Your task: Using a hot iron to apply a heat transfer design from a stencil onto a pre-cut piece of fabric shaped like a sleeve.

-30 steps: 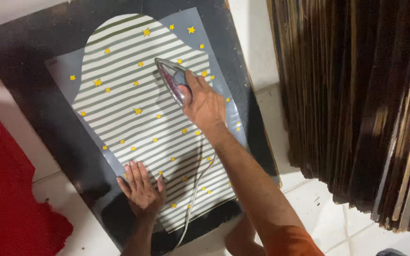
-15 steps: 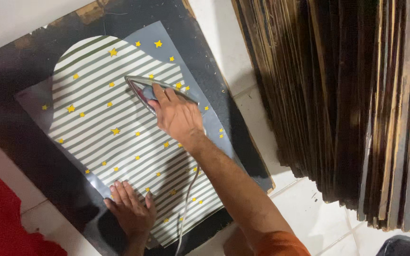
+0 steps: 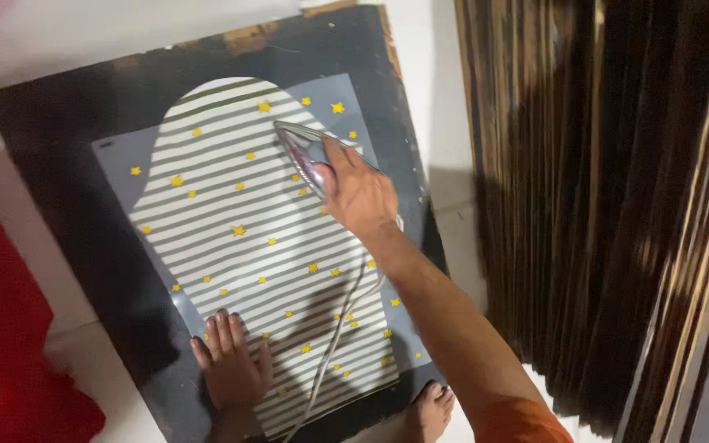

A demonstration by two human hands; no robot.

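Striped fabric (image 3: 231,238), arch-shaped and dotted with small yellow stars, lay on a grey sheet (image 3: 121,160) that covered a dark board (image 3: 59,189) on the floor. Its long axis ran from the rounded top, far from you, down to the straight edge by your knees. Your right hand (image 3: 360,195) was wrapped tight around the handle of the iron (image 3: 305,152), which sat on the cloth's upper right part (its tip pointing up and left). Your left hand (image 3: 231,365) pressed flat, fingers spread, on the near edge of the cloth, beside the iron's cord (image 3: 334,340). Red cloth (image 3: 6,344) lay at the left; dark stacked boards (image 3: 609,205) stood at the right. No labels were visible.
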